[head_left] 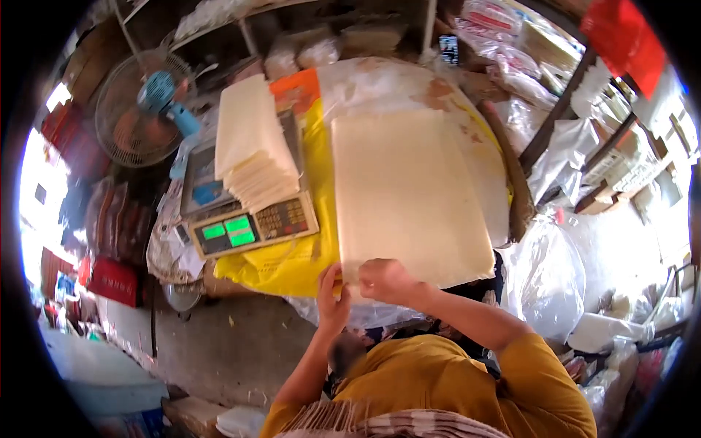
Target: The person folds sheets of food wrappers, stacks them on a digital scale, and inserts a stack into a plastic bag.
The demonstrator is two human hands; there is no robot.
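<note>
A large stack of pale cream sheets (pixel 409 190) lies on the round covered table. At its near left corner, my right hand (pixel 385 280) is closed, resting against the sheets' edge; what its fingers hold, if anything, is hidden. Just left of that corner is my left hand (pixel 333 298), its fingers apart and raised beside the stack. A second, narrower pile of folded cream sheets (pixel 255 146) sits on the digital scale (pixel 285 220), whose green displays are lit. Yellow plastic (pixel 292 266) lies under the scale and between the two piles.
A fan with a blue motor (pixel 157 91) stands at the back left. Clear plastic bags (pixel 544 277) are to the right of the table. Shelves with wrapped packs (pixel 318 52) run along the back. A red box (pixel 115 282) lies at the left.
</note>
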